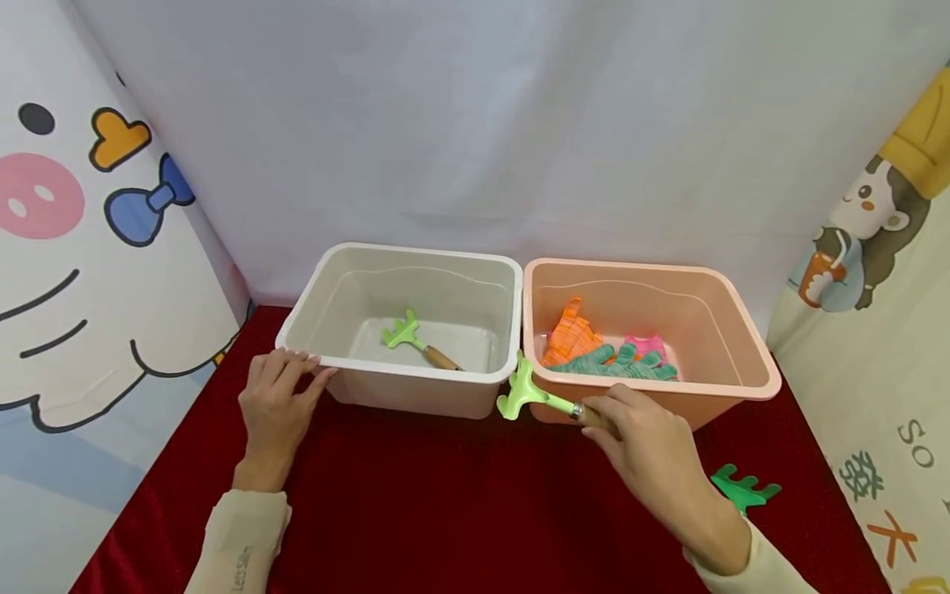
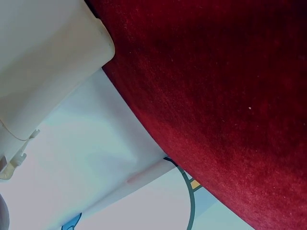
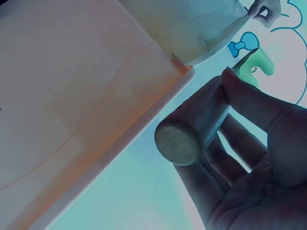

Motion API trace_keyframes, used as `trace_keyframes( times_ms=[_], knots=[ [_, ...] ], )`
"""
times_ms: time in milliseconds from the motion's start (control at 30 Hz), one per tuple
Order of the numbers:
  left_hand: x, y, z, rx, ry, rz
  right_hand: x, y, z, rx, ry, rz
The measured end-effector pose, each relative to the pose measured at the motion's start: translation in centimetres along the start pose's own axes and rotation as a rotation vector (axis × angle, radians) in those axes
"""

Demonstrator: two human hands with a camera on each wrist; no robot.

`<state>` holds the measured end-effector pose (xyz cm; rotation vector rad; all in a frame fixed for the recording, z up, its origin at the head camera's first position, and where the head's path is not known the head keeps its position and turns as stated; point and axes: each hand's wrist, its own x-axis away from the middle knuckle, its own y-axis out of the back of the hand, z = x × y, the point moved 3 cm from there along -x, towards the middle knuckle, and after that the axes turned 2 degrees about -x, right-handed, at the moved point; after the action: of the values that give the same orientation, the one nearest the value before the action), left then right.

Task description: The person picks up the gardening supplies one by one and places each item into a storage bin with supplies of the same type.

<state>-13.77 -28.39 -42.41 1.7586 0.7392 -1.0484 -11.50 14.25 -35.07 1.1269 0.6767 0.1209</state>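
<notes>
My left hand [image 1: 278, 400] pinches the front left rim of a white plastic bin [image 1: 416, 373]. Inside that bin lies a light-green hand rake [image 1: 404, 332] with a wooden handle. My right hand [image 1: 649, 450] grips a second light-green hand rake [image 1: 525, 392] by its wooden handle [image 3: 194, 122], its tines pointing left, in front of where the two bins meet. A peach bin [image 1: 653, 389] stands directly behind this hand. In it are an orange glove [image 1: 573, 337], a green striped glove [image 1: 616, 363] and a bright pink piece [image 1: 647, 346], partly covered.
A darker green rake head [image 1: 742, 488] lies on the red cloth [image 1: 445, 503], partly hidden by the right sleeve. Behind the bins hangs a white curtain [image 1: 416, 124]. Cartoon-printed sheets flank the table on both sides.
</notes>
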Motion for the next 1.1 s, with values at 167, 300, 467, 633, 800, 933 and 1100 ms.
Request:
trace_keyframes(
  times_ms=[167, 300, 467, 633, 800, 933, 1100],
  knots=[
    [0.2, 0.0, 0.1, -0.011, 0.009, 0.017, -0.4, 0.0, 0.1, -0.003, -0.003, 0.010],
    [0.2, 0.0, 0.0, -0.007, 0.005, 0.011, -0.9, -0.1, 0.2, -0.008, -0.007, 0.011],
    [-0.1, -0.1, 0.0, 0.004, 0.000, -0.006, -1.6, -0.1, 0.5, -0.014, 0.006, 0.003],
    [-0.1, -0.1, 0.0, 0.007, 0.002, 0.002, -2.2, -0.1, 1.0, -0.030, 0.001, 0.004],
    [0.0, 0.0, -0.1, 0.002, 0.006, 0.002, -2.9, -0.2, 1.5, -0.043, 0.006, 0.006],
    [0.0, 0.0, 0.0, -0.007, 0.010, 0.012, -3.5, -0.3, 1.8, -0.052, 0.024, 0.007],
    [0.0, 0.0, 0.0, -0.008, 0.015, 0.012, -4.1, -0.5, 2.2, -0.047, 0.040, 0.010]
  ],
)
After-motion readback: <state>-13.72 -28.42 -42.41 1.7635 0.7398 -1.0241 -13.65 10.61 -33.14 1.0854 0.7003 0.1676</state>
